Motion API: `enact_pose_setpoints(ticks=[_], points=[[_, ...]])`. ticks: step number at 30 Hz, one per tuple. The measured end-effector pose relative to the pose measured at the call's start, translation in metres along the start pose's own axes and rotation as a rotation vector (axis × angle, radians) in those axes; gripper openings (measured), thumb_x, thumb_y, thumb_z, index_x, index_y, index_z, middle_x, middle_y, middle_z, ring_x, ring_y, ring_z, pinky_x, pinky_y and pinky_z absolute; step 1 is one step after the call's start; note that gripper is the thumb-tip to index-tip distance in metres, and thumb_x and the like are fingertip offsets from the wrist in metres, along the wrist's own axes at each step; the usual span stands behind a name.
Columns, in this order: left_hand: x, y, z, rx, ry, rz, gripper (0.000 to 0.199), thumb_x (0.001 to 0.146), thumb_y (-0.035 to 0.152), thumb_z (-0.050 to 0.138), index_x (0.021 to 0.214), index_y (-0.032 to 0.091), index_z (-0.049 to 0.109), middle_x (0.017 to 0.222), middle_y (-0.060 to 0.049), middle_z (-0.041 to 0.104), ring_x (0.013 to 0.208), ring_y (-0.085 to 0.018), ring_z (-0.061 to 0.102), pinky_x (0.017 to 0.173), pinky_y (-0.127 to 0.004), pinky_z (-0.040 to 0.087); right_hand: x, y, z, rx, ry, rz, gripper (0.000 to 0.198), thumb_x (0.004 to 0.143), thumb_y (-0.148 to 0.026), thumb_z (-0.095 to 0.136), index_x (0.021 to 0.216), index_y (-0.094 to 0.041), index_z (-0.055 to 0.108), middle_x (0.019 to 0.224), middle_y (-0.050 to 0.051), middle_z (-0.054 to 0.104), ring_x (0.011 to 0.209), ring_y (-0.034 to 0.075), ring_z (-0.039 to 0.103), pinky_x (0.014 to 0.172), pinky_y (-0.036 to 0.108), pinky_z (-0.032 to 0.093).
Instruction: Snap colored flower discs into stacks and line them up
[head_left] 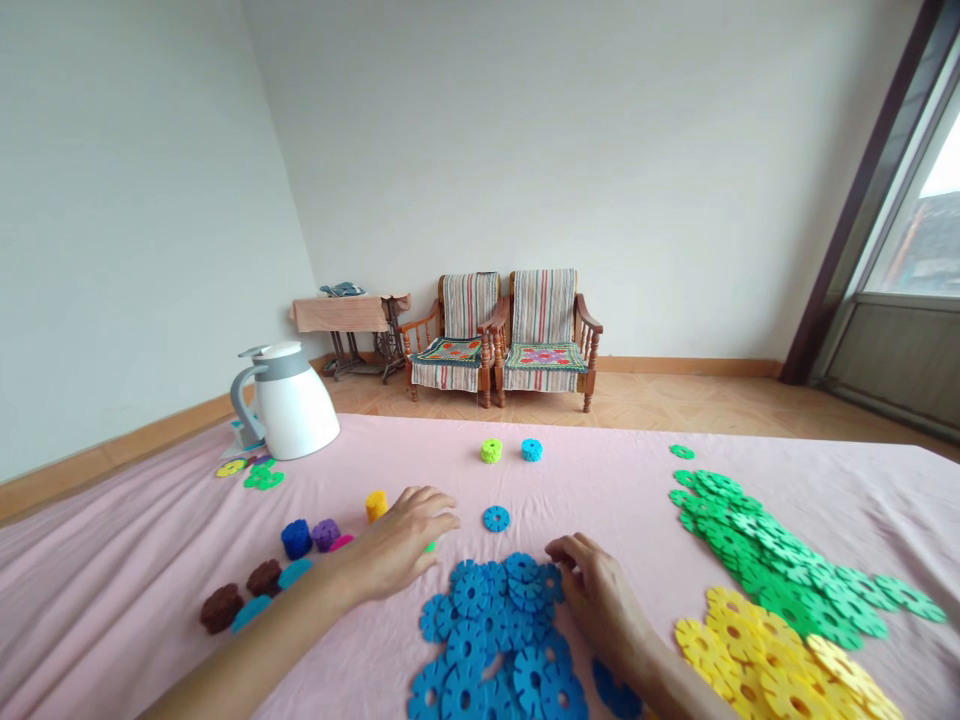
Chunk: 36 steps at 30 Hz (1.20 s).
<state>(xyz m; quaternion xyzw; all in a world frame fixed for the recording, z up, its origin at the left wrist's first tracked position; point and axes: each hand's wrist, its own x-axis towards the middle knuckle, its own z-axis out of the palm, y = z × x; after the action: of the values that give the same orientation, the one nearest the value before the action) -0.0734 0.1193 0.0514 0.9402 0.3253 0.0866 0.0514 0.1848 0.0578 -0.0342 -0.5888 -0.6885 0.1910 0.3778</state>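
My left hand (407, 535) reaches over the table, palm down, fingers apart and nothing visible in them. A bit of green (430, 547) shows beside its fingers, mostly hidden. Beyond its knuckles stands a yellow stack of discs (376, 505). My right hand (596, 590) is at the upper right edge of a loose pile of blue notched plastic discs (491, 640), fingers loosely curved with a gap to the thumb. One blue disc (553, 583) lies by its fingertips. Between and beyond the hands is a single blue disc (496, 518), flat on the cloth.
Farther back stand a lime stack (491, 452) and a light blue stack (532, 450). On the left are dark blue (295, 539), purple (325, 535) and brown stacks (222, 608), and a white jug (300, 410). Green discs (765, 540) and yellow discs (772, 655) spread at right.
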Motion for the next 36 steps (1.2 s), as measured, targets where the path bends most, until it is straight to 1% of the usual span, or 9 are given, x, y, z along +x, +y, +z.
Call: enact_pose_setpoints(ticks=[3,5,8,12,17,20,23,31,36], points=[[-0.008,0.024,0.014,-0.238,0.045,-0.083,0.033,0.088,0.026,0.045,0.12,0.027,0.05,0.122,-0.004,0.054,0.113,-0.019,0.046,0.097,-0.035,0.034,0.0,-0.005,-0.002,-0.03,0.002,0.012,0.038,0.074,-0.006,0.035,0.099,-0.016,0.063,0.091,0.008,0.064,0.087,0.016,0.057,0.078,0.025,0.042],[-0.016,0.036,0.033,-0.326,0.051,-0.156,0.041,0.089,0.037,0.042,0.129,0.027,0.042,0.131,-0.005,0.048,0.12,-0.021,0.042,0.102,-0.036,0.033,-0.001,-0.01,-0.002,-0.058,-0.019,0.028,0.045,0.073,-0.004,0.034,0.107,-0.014,0.061,0.099,0.01,0.063,0.093,0.017,0.056,0.082,0.027,0.042],[-0.027,0.045,0.066,-0.321,0.07,-0.226,0.053,0.089,0.043,0.04,0.138,0.025,0.028,0.143,-0.006,0.031,0.129,-0.024,0.029,0.107,-0.042,0.026,-0.009,-0.021,0.001,-0.094,-0.079,0.005,0.053,0.069,-0.001,0.033,0.116,-0.012,0.056,0.111,0.011,0.06,0.103,0.019,0.051,0.09,0.03,0.039],[-0.031,0.049,0.088,-0.242,0.104,-0.182,0.057,0.09,0.044,0.038,0.141,0.027,0.018,0.145,-0.004,0.025,0.132,-0.024,0.025,0.108,-0.043,0.026,-0.025,-0.036,0.005,-0.055,-0.146,-0.054,0.059,0.065,0.002,0.035,0.119,-0.013,0.054,0.118,0.01,0.056,0.107,0.019,0.048,0.095,0.031,0.036],[-0.029,0.053,0.088,-0.158,0.11,-0.118,0.062,0.089,0.047,0.04,0.141,0.027,0.014,0.145,-0.003,0.025,0.131,-0.024,0.026,0.106,-0.042,0.03,-0.043,-0.041,-0.008,-0.03,-0.095,-0.097,0.051,0.07,0.001,0.034,0.113,-0.017,0.055,0.11,0.008,0.059,0.103,0.017,0.052,0.09,0.03,0.041],[-0.029,0.053,0.087,-0.139,0.109,-0.096,0.065,0.088,0.047,0.041,0.142,0.026,0.011,0.146,-0.003,0.024,0.131,-0.024,0.026,0.106,-0.041,0.03,-0.059,-0.031,-0.025,-0.198,-0.028,-0.038,0.037,0.072,-0.005,0.039,0.099,-0.021,0.059,0.096,0.007,0.061,0.091,0.02,0.055,0.08,0.034,0.045],[-0.029,0.054,0.086,-0.145,0.099,-0.083,0.067,0.087,0.048,0.041,0.142,0.026,0.01,0.146,-0.003,0.023,0.132,-0.024,0.025,0.107,-0.041,0.029,-0.076,-0.016,-0.038,-0.365,0.0,-0.105,0.036,0.068,-0.014,0.051,0.102,-0.023,0.058,0.095,0.007,0.061,0.088,0.023,0.056,0.078,0.037,0.045],[-0.018,0.075,0.081,-0.256,0.033,-0.033,0.068,0.086,0.05,0.042,0.142,0.026,0.012,0.147,-0.004,0.018,0.133,-0.026,0.021,0.108,-0.044,0.026,-0.081,-0.011,-0.015,-0.35,0.084,-0.176,0.05,0.064,-0.008,0.047,0.112,-0.018,0.053,0.097,0.01,0.062,0.086,0.023,0.057,0.076,0.033,0.047],[-0.005,0.086,0.071,-0.399,0.016,-0.009,0.059,0.088,0.046,0.041,0.14,0.026,0.022,0.145,-0.003,0.027,0.131,-0.022,0.026,0.109,-0.038,0.027,-0.071,-0.002,-0.02,-0.232,0.136,-0.193,0.031,0.073,-0.014,0.047,0.102,-0.021,0.056,0.089,0.006,0.063,0.08,0.017,0.06,0.069,0.027,0.05]])
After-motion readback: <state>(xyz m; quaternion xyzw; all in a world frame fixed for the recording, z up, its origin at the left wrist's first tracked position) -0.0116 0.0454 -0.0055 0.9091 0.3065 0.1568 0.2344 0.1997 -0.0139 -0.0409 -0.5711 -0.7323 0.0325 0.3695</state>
